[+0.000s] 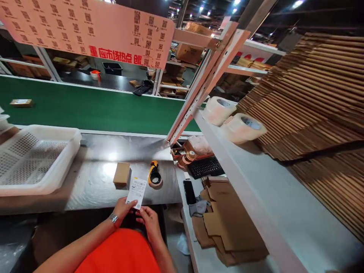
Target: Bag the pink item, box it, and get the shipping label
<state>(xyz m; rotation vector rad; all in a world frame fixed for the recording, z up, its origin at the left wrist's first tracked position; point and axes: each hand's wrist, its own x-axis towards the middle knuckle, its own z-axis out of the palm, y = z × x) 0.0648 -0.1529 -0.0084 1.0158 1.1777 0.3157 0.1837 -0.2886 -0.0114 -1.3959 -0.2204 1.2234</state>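
A white printed shipping label [137, 190] is held up over the front edge of the metal table. My left hand [123, 209] pinches its lower left side, the thumb lying across the print. At the bottom right corner, my right hand [149, 222] has its thumb and fingertips closed on the label's edge. Just beyond the label, a small closed cardboard box [121, 173] sits on the table. To the right of that lies a yellow and black tape dispenser [154, 175], apart from both hands.
A white perforated basket [66, 163] stands on the left. Behind the table runs a green conveyor belt [113, 113] carrying a small parcel [22, 102]. On the right, a shelf [247, 182] holds tape rolls [241, 129] and stacked cardboard [313, 94]; below are a keyboard [206, 167], phone [189, 192] and flat cartons [230, 216].
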